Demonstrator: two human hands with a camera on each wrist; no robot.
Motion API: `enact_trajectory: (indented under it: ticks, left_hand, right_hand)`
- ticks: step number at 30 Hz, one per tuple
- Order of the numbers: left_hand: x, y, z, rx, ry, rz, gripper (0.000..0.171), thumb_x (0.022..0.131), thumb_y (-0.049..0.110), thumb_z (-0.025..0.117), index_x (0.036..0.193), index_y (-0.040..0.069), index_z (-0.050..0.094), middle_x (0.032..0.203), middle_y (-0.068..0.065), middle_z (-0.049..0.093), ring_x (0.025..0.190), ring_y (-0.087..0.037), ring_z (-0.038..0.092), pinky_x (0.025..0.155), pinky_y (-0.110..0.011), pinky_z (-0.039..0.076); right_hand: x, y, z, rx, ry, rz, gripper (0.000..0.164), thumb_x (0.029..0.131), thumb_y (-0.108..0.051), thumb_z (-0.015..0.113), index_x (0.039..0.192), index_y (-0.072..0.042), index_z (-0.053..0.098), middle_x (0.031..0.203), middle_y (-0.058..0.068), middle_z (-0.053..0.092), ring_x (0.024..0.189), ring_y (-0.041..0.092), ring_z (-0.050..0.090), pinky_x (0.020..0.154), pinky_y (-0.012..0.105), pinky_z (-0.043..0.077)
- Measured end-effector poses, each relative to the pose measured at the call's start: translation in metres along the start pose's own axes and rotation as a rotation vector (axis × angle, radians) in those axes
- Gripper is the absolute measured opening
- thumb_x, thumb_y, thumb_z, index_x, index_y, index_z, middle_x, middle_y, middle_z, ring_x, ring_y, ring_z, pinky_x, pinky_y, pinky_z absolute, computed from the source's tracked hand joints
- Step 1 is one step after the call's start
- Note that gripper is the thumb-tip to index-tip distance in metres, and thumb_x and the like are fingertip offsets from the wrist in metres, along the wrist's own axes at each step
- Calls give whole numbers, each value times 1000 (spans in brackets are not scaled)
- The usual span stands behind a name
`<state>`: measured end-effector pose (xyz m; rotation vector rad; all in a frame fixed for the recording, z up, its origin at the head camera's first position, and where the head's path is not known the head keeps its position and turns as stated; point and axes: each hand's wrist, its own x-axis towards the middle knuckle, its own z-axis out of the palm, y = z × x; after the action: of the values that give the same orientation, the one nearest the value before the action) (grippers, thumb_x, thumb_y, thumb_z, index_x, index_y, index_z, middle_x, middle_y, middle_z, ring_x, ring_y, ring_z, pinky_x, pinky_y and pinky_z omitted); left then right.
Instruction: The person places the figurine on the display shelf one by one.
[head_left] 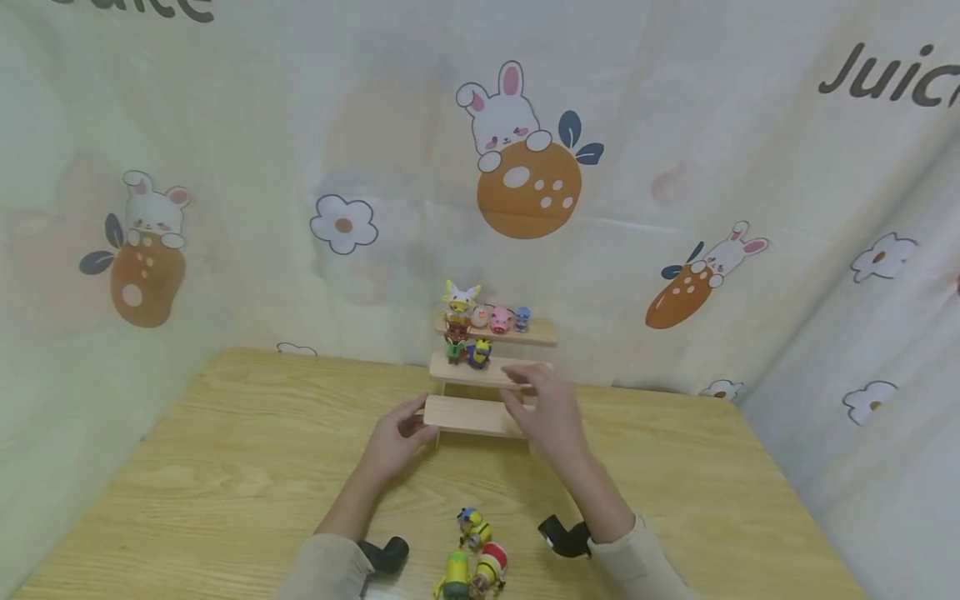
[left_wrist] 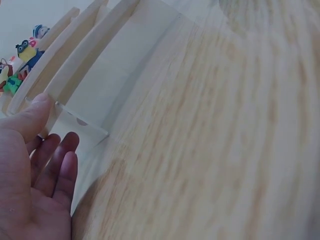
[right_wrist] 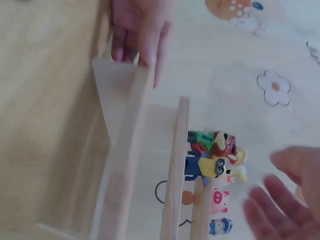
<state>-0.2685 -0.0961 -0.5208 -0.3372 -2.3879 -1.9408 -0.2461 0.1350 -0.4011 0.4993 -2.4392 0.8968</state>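
Observation:
A three-tier wooden display stand (head_left: 472, 416) with clear supports stands at the back of the table. My left hand (head_left: 397, 435) grips the left end of its lowest board, the thumb (left_wrist: 39, 107) at the board's edge and the other fingers curled below. Over the stand's right side is my right hand (head_left: 546, 412), fingers loosely bent and holding nothing. On the middle board stand a minion figure (right_wrist: 210, 166) in blue and a brown animal figure (head_left: 454, 348) in green. The top board bears a pink pig figure (head_left: 500, 320), a blue-capped figure (head_left: 522, 318), a small white figure (head_left: 480, 316) and a white-and-yellow eared figure (head_left: 461, 298).
Three more toy figures lie close together near the front of the wooden table (head_left: 247, 467): a blue-and-yellow one (head_left: 474, 527), a red-and-yellow striped one (head_left: 491, 567) and a yellow-and-green one (head_left: 456, 575). A printed curtain (head_left: 405, 167) hangs directly behind the stand.

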Motion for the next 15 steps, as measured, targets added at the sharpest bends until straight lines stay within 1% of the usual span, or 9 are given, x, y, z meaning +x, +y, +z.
enact_trajectory:
  ticks: [3, 7, 10, 12, 15]
  left_hand:
    - [-1, 2, -1, 5, 0, -15, 64, 85, 21, 71, 142, 10, 44, 141, -12, 49, 114, -29, 60, 95, -33, 52]
    - [-1, 4, -2, 5, 8, -28, 63, 85, 20, 71, 142, 12, 44, 140, -10, 50, 114, -27, 60, 96, -33, 52]
    - [0, 3, -1, -3, 18, -33, 64, 85, 21, 71, 142, 11, 44, 140, -9, 51, 114, -27, 60, 97, -34, 52]
    - [0, 4, -1, -6, 16, -34, 64, 85, 21, 71, 142, 11, 44, 141, -10, 50, 114, -27, 60, 97, -35, 51]
    - [-1, 3, 1, -17, 3, -37, 64, 85, 20, 71, 142, 9, 43, 142, -10, 48, 115, -27, 60, 97, -34, 51]
  right_hand:
    - [-21, -1, -3, 12, -178, -7, 25, 83, -13, 73, 108, -12, 69, 102, 3, 69, 92, 16, 66, 78, 29, 58]
    - [-45, 4, 0, 74, -377, 0, 23, 84, -14, 72, 107, -11, 70, 100, 3, 70, 89, 14, 66, 76, 25, 58]
    - [-57, 8, 3, 104, -491, 12, 24, 86, -16, 69, 109, -9, 68, 102, 5, 69, 88, 14, 65, 76, 26, 57]
    - [-63, 10, 6, 92, -562, 15, 25, 88, -19, 68, 111, -9, 67, 103, 5, 69, 87, 13, 64, 76, 26, 57]
    - [-71, 7, 8, 75, -640, 15, 29, 88, -24, 68, 114, -10, 66, 104, 4, 69, 86, 11, 65, 74, 26, 57]
